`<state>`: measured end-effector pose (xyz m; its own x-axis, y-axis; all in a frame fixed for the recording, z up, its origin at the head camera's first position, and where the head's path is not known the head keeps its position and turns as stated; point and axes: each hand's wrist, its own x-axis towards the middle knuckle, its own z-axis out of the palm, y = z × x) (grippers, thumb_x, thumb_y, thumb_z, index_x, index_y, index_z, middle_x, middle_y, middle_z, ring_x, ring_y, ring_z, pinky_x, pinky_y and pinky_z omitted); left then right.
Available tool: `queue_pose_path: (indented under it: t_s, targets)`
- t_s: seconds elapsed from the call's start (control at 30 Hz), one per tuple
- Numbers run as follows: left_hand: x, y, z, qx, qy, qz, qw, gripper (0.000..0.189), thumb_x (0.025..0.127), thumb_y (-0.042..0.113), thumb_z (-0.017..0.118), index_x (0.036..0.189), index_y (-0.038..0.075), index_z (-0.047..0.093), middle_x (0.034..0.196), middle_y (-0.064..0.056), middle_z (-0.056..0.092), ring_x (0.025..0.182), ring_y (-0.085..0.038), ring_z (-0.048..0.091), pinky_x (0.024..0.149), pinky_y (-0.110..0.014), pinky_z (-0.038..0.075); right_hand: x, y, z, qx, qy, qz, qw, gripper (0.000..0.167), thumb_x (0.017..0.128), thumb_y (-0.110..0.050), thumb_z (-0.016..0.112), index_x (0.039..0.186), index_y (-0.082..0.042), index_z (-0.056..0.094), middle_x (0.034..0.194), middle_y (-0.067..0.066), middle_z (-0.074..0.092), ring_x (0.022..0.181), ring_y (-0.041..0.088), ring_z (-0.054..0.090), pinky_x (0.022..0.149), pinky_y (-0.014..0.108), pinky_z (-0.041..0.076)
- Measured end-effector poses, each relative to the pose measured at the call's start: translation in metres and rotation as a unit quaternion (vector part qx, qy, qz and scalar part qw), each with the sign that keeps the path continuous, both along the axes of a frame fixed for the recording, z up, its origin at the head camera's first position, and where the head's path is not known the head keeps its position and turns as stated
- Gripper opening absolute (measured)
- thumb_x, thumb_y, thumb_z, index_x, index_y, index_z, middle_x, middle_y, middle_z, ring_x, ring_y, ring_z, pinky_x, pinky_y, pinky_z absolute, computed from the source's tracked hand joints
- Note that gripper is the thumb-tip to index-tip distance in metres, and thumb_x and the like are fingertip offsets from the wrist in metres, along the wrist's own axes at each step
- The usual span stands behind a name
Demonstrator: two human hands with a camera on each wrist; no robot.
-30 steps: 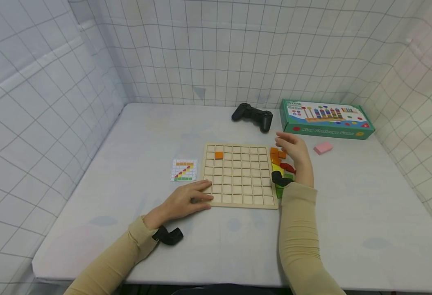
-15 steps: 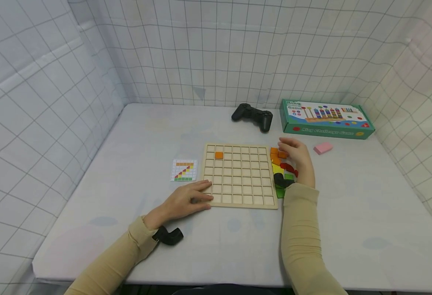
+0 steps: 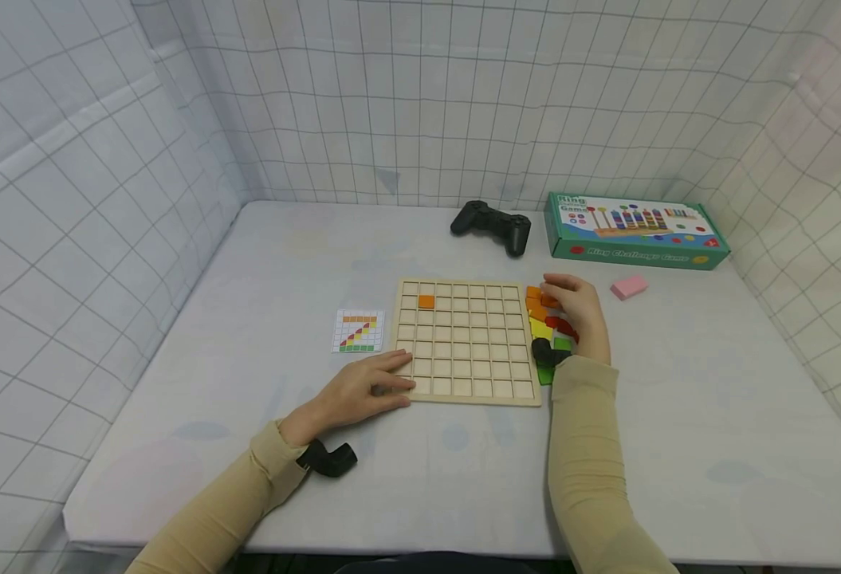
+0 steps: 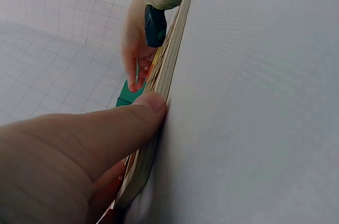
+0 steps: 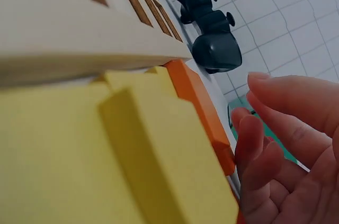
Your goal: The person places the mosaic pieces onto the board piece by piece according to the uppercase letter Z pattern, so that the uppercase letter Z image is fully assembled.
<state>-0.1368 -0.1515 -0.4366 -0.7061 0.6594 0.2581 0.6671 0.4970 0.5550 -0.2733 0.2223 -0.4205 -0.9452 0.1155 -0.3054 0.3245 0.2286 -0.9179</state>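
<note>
My left hand [image 3: 357, 391] rests on the lower left corner of a wooden grid board [image 3: 463, 404]. In the left wrist view its thumb [image 4: 119, 128] lies along the board's side. A single orange tile [image 3: 426, 301] sits in the second row from the top. Beside the board's right edge lie orange blocks [image 3: 535, 307], yellow blocks [image 3: 540, 329], red blocks [image 3: 560, 324] and green blocks [image 3: 545, 375]. My right hand [image 3: 582, 311] hovers over this pile, fingertips right at the orange blocks. Between its loosely bent fingers nothing shows in the right wrist view.
A card [image 3: 359, 331] with a coloured grid pattern lies left of the board. Behind stand a black game controller [image 3: 492, 227] and a green Ring Challenge Game box [image 3: 635, 231]. A pink block [image 3: 629, 288] is at the right. Gridded white cloth walls surround the table.
My right hand has come down and slightly toward me at the orange blocks, its fingers lower over them. My left hand and the board have stayed put.
</note>
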Motion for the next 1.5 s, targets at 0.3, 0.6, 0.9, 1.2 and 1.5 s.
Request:
queue_pose_path:
  t_s: [0.3,0.6,0.9,1.2,1.5]
  targets:
    - [-0.0002,-0.0003,-0.0002,-0.004,-0.012,0.005,0.9999,0.029,0.086,0.027,0.070,0.110,0.011,0.072,0.138,-0.013,0.048,0.133,-0.024,0.038,0.111,-0.037,0.031,-0.0030,0.0013,-0.0056,0.030,0.003,0.014,0.9995,0.042,0.093,-0.023,0.060,0.133,-0.009,0.054,0.130,0.012,0.053,0.101,0.021,0.056,0.089,0.028,0.051]
    - [0.0002,-0.0003,0.0002,-0.005,-0.010,0.004,0.9999,0.029,0.086,0.028,0.070,0.111,0.012,0.072,0.139,-0.012,0.048,0.133,-0.024,0.038,0.111,-0.036,0.030,-0.0057,0.0013,-0.0093,0.064,0.023,0.035,0.9971,0.043,0.091,-0.021,0.064,0.130,-0.006,0.056,0.126,0.015,0.056,0.095,0.017,0.057,0.069,0.016,0.052]
    - [-0.0010,-0.0003,-0.0012,-0.003,0.000,0.002,1.0000,0.029,0.086,0.028,0.070,0.110,0.012,0.072,0.138,-0.013,0.048,0.132,-0.024,0.039,0.110,-0.036,0.031,-0.0064,0.0028,-0.0099,0.098,0.048,0.065,0.9919,0.041,0.090,-0.019,0.064,0.128,-0.004,0.058,0.126,0.017,0.056,0.093,0.018,0.057,0.065,0.014,0.052]
    - [-0.0013,-0.0002,0.0003,-0.007,-0.011,0.004,0.9999,0.029,0.087,0.029,0.069,0.111,0.013,0.072,0.139,-0.011,0.047,0.133,-0.023,0.037,0.111,-0.035,0.030,-0.0069,0.0022,-0.0095,0.111,0.061,0.066,0.9897,0.041,0.090,-0.016,0.065,0.128,-0.002,0.057,0.125,0.019,0.056,0.089,0.018,0.056,0.064,0.014,0.052]
    - [-0.0017,-0.0001,-0.0001,-0.007,-0.014,0.004,0.9999,0.029,0.086,0.029,0.069,0.111,0.012,0.072,0.139,-0.011,0.047,0.133,-0.023,0.037,0.111,-0.036,0.030,-0.0071,-0.0009,-0.0067,0.109,0.045,0.062,0.9911,0.040,0.091,-0.013,0.064,0.129,-0.002,0.056,0.121,0.019,0.056,0.100,0.025,0.056,0.077,0.023,0.055]
